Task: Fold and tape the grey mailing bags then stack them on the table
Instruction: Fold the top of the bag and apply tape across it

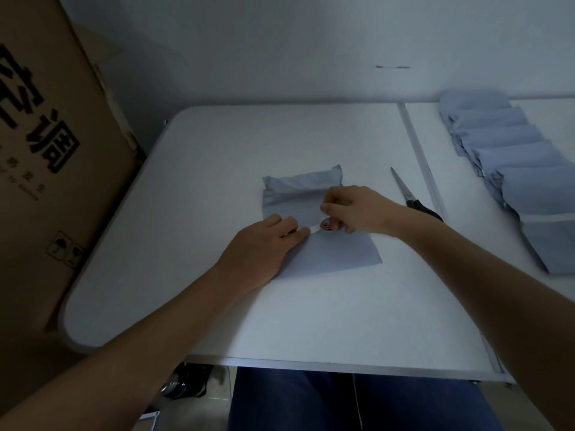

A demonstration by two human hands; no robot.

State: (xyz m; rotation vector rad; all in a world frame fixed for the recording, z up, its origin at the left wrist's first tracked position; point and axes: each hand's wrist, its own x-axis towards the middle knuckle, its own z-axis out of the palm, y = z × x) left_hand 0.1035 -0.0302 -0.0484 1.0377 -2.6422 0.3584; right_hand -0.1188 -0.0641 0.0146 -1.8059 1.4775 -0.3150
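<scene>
A flat grey plastic mailing bag [311, 225], its far end folded over, lies mid-way across the white counter [217, 169], under both hands. The left hand [264, 247] presses its near left part, fingers fairly straight, fingertips on a short white strip of tape [313, 229]. The right hand [354, 209] grips a small round tape roll [326, 226], mostly hidden by curled fingers. Black-handled scissors [410, 194] lie just right. A row of overlapping folded grey bags [513, 160] is cut off at the right edge; dim light blurs detail.
</scene>
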